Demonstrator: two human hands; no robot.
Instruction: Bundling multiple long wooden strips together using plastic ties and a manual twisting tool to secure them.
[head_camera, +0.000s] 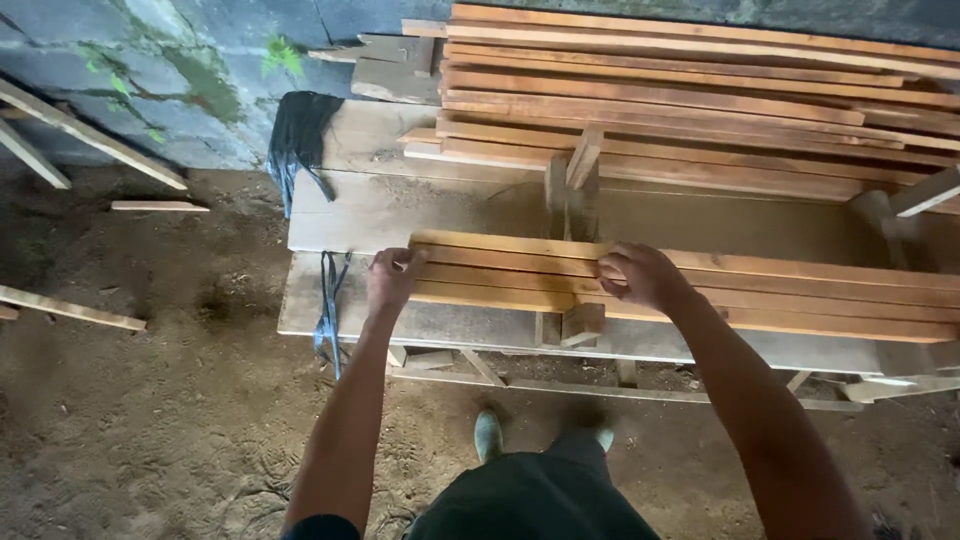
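A row of long orange-brown wooden slats (760, 290) lies side by side on a grey workbench (330, 310). My left hand (392, 278) grips the left ends of the slats, fingers curled over them. My right hand (640, 275) is closed on the top of the same slats, about a forearm's length to the right. A small wooden block (583, 322) sits just below the slats, under my right hand.
A tall stack of similar boards (700, 100) fills the back of the bench. A black cloth (298, 135) hangs at the back left corner, a blue strap (328, 320) off the front left. Loose strips (70, 308) lie on the dirt floor left. My shoes (488, 435) stand below the bench.
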